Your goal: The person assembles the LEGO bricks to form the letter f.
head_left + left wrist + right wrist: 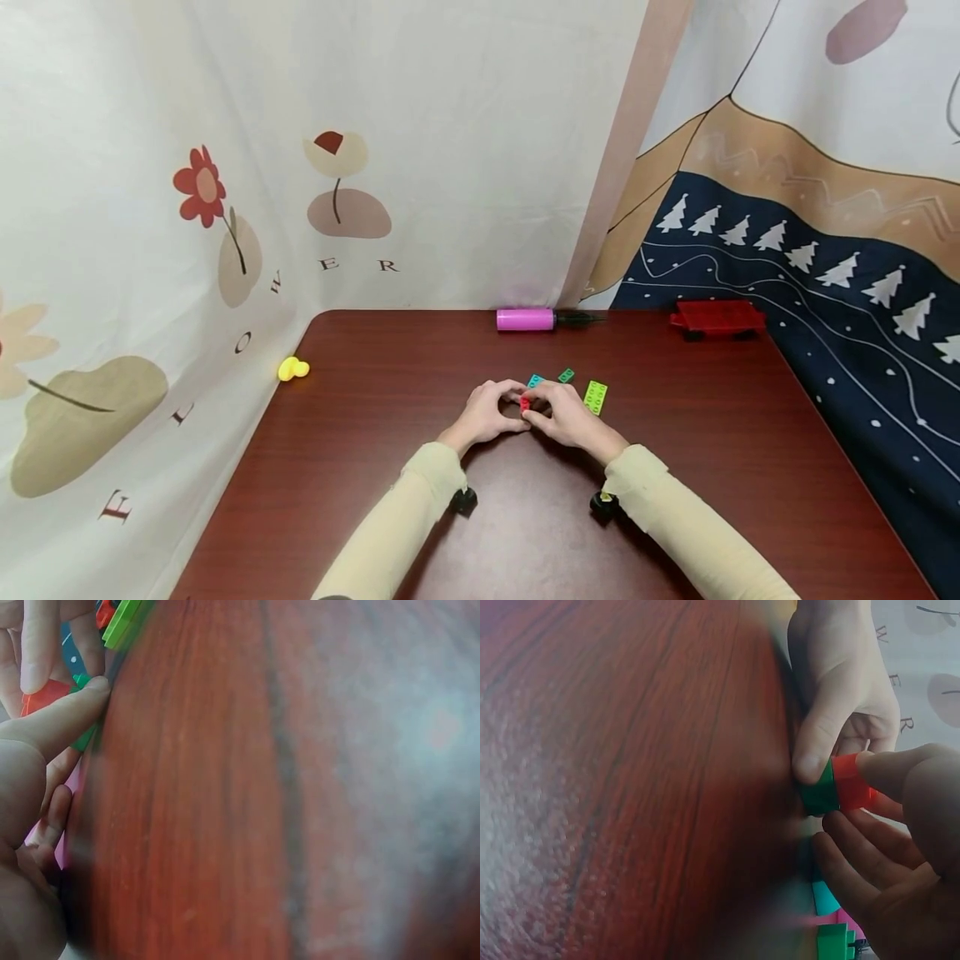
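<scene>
Over the middle of the table, both hands meet at two small toy building bricks set face to face. My left hand (486, 415) pinches a green brick (821, 792) between thumb and fingers. Against it is a red brick (851, 782), which my right hand (568, 415) grips with its thumb and fingers. Whether the two bricks are fully pressed together I cannot tell. Just beyond the hands lies a cyan brick (535, 381), partly hidden by the right hand. Another green brick (566, 376) and a longer lime brick (596, 397) lie beside it.
A purple hand pump (525, 320) with a black nozzle lies at the table's far edge. Farther right stands a red toy wagon (717, 318). A yellow rounded object (292, 368) sits at the left edge. Printed curtains border the table (360, 367).
</scene>
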`<state>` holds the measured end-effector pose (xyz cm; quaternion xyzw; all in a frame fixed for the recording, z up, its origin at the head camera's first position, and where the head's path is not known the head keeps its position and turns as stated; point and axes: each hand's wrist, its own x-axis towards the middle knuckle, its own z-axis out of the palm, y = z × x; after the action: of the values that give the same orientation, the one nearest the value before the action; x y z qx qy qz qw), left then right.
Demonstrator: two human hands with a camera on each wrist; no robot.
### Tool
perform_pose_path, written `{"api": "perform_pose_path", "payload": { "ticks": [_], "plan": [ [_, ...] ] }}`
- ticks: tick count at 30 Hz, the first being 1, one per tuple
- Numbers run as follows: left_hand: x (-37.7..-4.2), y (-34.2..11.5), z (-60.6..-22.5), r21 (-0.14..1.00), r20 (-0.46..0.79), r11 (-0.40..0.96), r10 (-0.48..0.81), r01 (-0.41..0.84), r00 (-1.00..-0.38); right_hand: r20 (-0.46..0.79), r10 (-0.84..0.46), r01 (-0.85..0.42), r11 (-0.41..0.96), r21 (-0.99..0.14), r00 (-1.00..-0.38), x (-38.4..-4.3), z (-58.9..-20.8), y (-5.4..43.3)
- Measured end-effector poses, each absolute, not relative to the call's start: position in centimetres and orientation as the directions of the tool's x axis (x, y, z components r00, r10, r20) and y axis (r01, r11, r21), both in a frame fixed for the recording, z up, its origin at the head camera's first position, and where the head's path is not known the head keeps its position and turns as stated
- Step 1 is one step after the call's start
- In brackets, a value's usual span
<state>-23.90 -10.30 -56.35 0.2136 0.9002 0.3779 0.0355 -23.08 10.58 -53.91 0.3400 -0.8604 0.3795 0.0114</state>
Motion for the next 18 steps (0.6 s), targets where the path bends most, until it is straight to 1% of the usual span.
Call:
{"api": "perform_pose_path", "payload": {
  "ticks": [11, 14, 18],
  "plan": [
    [-24.06, -10.59, -56.30, 0.720, 0.110, 0.593, 0.416, 0.361, -0.903, 0.308, -0.550, -0.601, 0.495, -0.627, -0.776, -23.20, -54.12, 10.67],
    [-24.26, -10.67, -56.36, 0.726, 0.126, 0.576, 0.426, 0.376, -0.896, 0.293, -0.542, -0.588, 0.519, -0.620, -0.787, -23.18, -53.93, 10.67],
    [-24.14, -10.70, -56.46, 0.721, 0.133, 0.571, 0.441, 0.392, -0.888, 0.235, -0.548, -0.561, 0.560, -0.610, -0.803, -22.92, -53.70, 10.72]
  ]
}}
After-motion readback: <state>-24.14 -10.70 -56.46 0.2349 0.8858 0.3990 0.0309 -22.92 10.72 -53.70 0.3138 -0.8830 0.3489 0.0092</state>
